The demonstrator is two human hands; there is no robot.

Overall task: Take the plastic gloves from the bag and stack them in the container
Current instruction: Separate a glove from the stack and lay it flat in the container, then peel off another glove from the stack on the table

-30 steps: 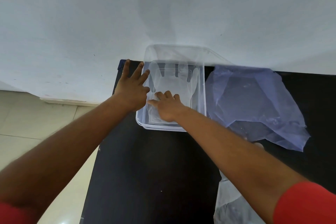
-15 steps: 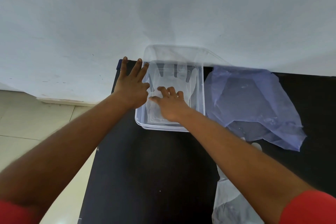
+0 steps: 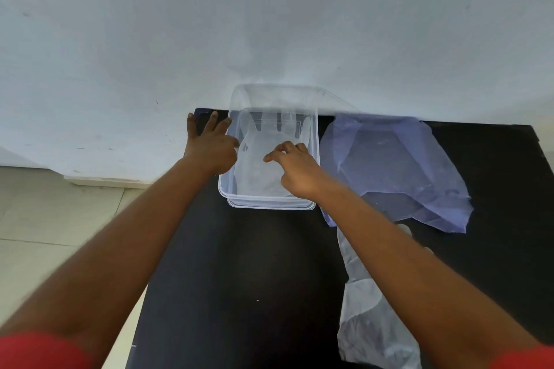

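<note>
Clear, thin plastic is what everything here is made of: a see-through rectangular container (image 3: 271, 159) sits at the far edge of a black table (image 3: 239, 278), near its far left corner, and inside it lies a filmy plastic glove (image 3: 263, 156), flat, with its fingers pointing toward the wall. The left hand (image 3: 209, 147) rests open against the container's left wall, fingers spread on the table, gripping nothing and seemingly steadying the box. The right hand (image 3: 295, 168) hovers over the glove with fingers loosely curled; whether its fingertips (image 3: 269, 157) touch the film I cannot tell, but it grasps nothing that shows. This looks like the smoothing step, a glove being settled into the stack. To the container's right, touching or just beside it, a crinkled bluish translucent bag (image 3: 395, 171) lies slack along the far edge. Another pale, wrinkled glove (image 3: 371, 308) lies toward the near edge, partly hidden under the right forearm. The next move probably calls for reaching to that glove or the bag, pinching the slippery film lightly, and laying it flat on the one already placed.
</note>
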